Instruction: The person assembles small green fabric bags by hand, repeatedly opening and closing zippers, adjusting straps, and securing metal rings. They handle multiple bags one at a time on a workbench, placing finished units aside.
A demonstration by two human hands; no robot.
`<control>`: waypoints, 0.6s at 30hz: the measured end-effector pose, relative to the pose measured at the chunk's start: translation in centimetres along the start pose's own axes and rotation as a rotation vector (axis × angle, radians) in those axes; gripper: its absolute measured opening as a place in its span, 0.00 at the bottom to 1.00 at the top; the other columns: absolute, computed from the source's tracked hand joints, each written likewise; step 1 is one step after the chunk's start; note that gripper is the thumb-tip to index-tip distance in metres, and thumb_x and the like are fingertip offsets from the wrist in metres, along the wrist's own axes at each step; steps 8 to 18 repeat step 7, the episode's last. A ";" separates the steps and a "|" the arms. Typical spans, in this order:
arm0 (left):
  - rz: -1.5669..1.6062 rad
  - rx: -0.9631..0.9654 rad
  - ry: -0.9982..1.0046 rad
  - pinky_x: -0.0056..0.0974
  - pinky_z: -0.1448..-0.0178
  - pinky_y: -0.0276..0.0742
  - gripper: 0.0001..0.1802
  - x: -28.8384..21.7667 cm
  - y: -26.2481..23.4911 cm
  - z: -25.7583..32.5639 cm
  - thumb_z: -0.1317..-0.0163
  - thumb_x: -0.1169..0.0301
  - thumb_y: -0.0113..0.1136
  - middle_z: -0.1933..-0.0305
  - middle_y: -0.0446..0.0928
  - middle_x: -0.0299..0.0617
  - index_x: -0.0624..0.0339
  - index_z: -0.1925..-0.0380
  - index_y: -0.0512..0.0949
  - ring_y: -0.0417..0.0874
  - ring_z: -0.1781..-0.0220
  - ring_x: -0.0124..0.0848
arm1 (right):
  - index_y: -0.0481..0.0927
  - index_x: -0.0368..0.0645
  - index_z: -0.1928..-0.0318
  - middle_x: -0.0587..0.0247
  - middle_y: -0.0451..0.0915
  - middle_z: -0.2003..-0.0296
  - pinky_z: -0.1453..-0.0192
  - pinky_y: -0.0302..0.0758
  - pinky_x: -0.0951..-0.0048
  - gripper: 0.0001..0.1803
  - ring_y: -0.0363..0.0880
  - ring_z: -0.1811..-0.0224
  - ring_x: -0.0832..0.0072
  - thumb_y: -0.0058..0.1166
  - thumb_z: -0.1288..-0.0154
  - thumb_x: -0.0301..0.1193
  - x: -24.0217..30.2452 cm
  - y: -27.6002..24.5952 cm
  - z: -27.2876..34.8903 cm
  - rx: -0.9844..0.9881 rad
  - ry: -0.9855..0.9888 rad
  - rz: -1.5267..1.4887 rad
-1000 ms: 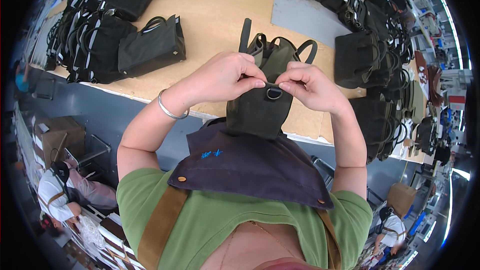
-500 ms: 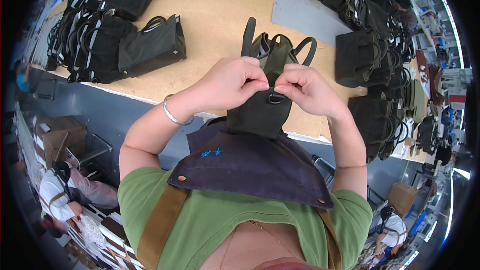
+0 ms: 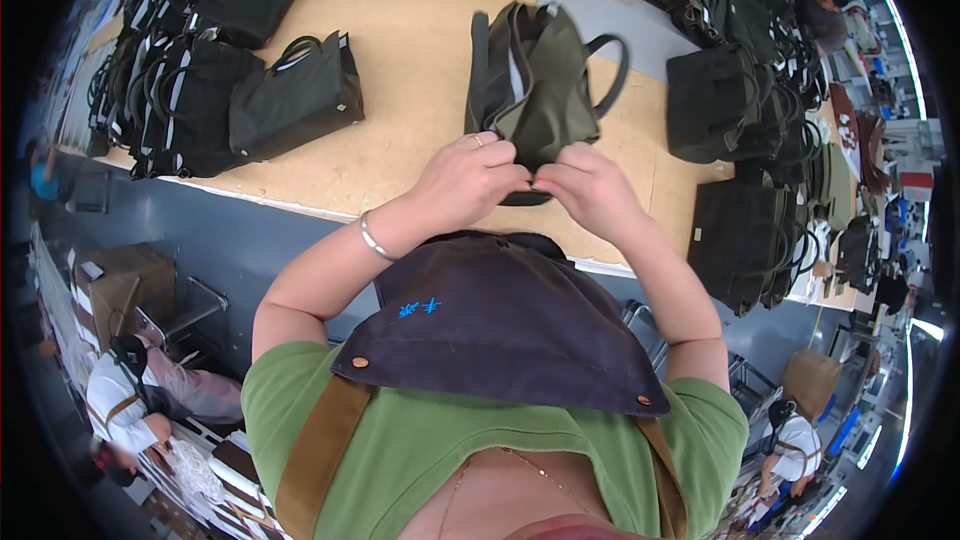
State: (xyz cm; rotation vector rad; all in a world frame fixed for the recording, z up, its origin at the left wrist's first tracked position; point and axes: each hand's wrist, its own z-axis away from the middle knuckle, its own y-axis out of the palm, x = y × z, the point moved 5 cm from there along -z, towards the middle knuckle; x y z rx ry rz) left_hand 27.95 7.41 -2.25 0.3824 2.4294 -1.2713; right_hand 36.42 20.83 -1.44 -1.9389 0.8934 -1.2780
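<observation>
Bag is now tipped away from me, lying out across the wooden table with its handles pointing to the far side; a second ago it hung upright close to my apron. My left hand and right hand both pinch its near end, fingertips almost touching, so I'm working that edge rather than the ring I held before. More dark bags sit to the left, and stacks on the right.
</observation>
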 end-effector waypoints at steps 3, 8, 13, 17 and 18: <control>0.104 -0.011 -0.052 0.36 0.64 0.71 0.06 1.8 1.5 2.3 0.46 0.73 0.64 0.73 0.72 0.36 0.56 0.66 0.83 0.73 0.70 0.35 | 0.81 0.44 0.69 0.65 0.75 0.71 0.67 0.75 0.68 0.02 0.76 0.68 0.69 0.61 0.41 0.26 -1.9 1.4 2.3 -0.105 0.218 -0.175; 0.214 -0.435 -0.548 0.35 0.62 0.75 0.12 5.7 -2.7 6.2 0.39 0.73 0.61 0.64 0.79 0.39 0.57 0.55 0.81 0.77 0.64 0.31 | 0.81 0.44 0.66 0.62 0.81 0.62 0.60 0.77 0.67 0.03 0.78 0.60 0.75 0.55 0.33 0.27 -3.8 -0.4 5.9 -0.542 0.322 -0.082; 0.214 -0.435 -0.548 0.35 0.62 0.75 0.12 5.7 -2.7 6.2 0.39 0.73 0.61 0.64 0.79 0.39 0.57 0.55 0.81 0.77 0.64 0.31 | 0.81 0.44 0.66 0.62 0.81 0.62 0.60 0.77 0.67 0.03 0.78 0.60 0.75 0.55 0.33 0.27 -3.8 -0.4 5.9 -0.542 0.322 -0.082; 0.214 -0.435 -0.548 0.35 0.62 0.75 0.12 5.7 -2.7 6.2 0.39 0.73 0.61 0.64 0.79 0.39 0.57 0.55 0.81 0.77 0.64 0.31 | 0.81 0.44 0.66 0.62 0.81 0.62 0.60 0.77 0.67 0.03 0.78 0.60 0.75 0.55 0.33 0.27 -3.8 -0.4 5.9 -0.542 0.322 -0.082; 0.214 -0.435 -0.548 0.35 0.62 0.75 0.12 5.7 -2.7 6.2 0.39 0.73 0.61 0.64 0.79 0.39 0.57 0.55 0.81 0.77 0.64 0.31 | 0.81 0.44 0.66 0.62 0.81 0.62 0.60 0.77 0.67 0.03 0.78 0.60 0.75 0.55 0.33 0.27 -3.8 -0.4 5.9 -0.542 0.322 -0.082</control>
